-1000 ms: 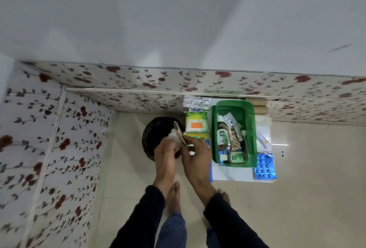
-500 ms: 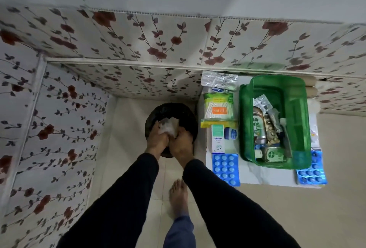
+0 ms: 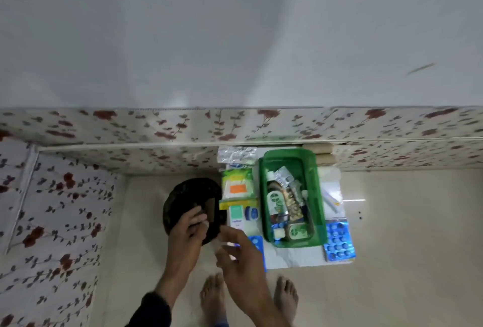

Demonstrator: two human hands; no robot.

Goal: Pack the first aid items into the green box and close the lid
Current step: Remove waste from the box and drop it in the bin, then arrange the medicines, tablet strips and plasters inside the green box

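Both hands blur at lower centre: left hand [image 3: 188,232] over the black bin [image 3: 183,196], right hand [image 3: 236,251] spread open, hiding a blister pack. Left's grip unclear. Green box [image 3: 315,196] sits open, centre-right.

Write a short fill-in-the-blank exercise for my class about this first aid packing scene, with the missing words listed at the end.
1. The bottle with the green label lies inside the ______ box.
2. The left hand is over the round ______ bin.
3. The box has no ______ on it yet.
4. A blue blister pack lies to the ______ of the box.

Missing words: green; black; lid; right
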